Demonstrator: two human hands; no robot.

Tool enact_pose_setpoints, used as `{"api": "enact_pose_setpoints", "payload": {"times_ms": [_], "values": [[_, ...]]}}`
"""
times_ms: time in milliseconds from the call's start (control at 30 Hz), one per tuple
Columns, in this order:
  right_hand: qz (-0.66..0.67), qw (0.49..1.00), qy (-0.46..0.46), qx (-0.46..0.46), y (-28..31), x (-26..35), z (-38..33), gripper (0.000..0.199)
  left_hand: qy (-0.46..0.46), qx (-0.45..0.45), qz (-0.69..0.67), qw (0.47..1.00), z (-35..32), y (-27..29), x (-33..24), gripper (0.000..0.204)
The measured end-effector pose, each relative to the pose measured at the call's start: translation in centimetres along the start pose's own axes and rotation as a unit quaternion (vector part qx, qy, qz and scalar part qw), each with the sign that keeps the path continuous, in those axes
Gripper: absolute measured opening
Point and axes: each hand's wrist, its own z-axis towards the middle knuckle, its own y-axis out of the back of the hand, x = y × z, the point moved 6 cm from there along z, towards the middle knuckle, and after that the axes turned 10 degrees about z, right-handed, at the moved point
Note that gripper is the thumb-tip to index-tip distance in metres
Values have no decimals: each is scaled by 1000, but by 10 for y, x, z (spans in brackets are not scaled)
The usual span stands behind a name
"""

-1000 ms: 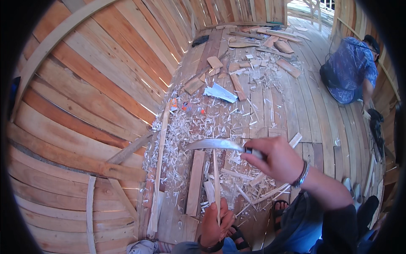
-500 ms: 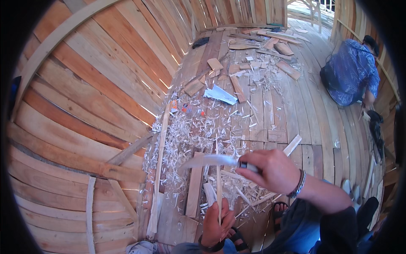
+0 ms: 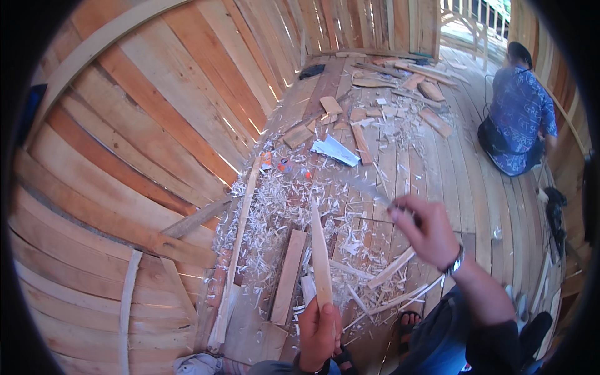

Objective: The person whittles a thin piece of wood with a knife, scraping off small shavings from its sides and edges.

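Note:
In my left hand (image 3: 319, 331) is the lower end of a flat, tapered wooden strip (image 3: 320, 259). Its pointed tip stands upward, away from me, and the fingers are closed round its base. My right hand (image 3: 427, 232), to the right of the strip, grips a knife by its handle, mostly covered by my fingers. The knife's blade (image 3: 370, 189) points up and left, smeared by motion, apart from the strip. Pale wood shavings (image 3: 265, 231) lie on the floor beneath both hands.
A short plank (image 3: 289, 275) and a long batten (image 3: 240, 237) lie left of my hands. Farther off are a whitish-blue sheet (image 3: 336, 150) and a pile of offcuts (image 3: 412, 78). Another person (image 3: 519, 119) sits at the right. A slatted wall (image 3: 125, 125) rises at left.
The knife has moved off to the right from across the strip. The strip has turned from edge-on to show its broad face. The other person's arm and body have shifted.

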Motion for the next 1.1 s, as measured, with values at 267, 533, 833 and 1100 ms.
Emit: {"api": "enact_pose_setpoints", "payload": {"times_ms": [267, 533, 833, 1100], "values": [[-20, 987, 126, 99, -26, 29, -25, 24, -38, 6, 13, 999, -1, -4, -2, 29], [-60, 984, 141, 91, -26, 20, -10, 25, -18, 13, 41, 999, -2, 1, -1, 22], [-62, 991, 109, 40, -15, 14, -3, 24, 17, 35, -31, 999, -8, 1, 15, 22], [-37, 991, 106, 76, -18, 24, -8, 24, 8, 41, 14, 999, -5, 4, 20, 22]]}}
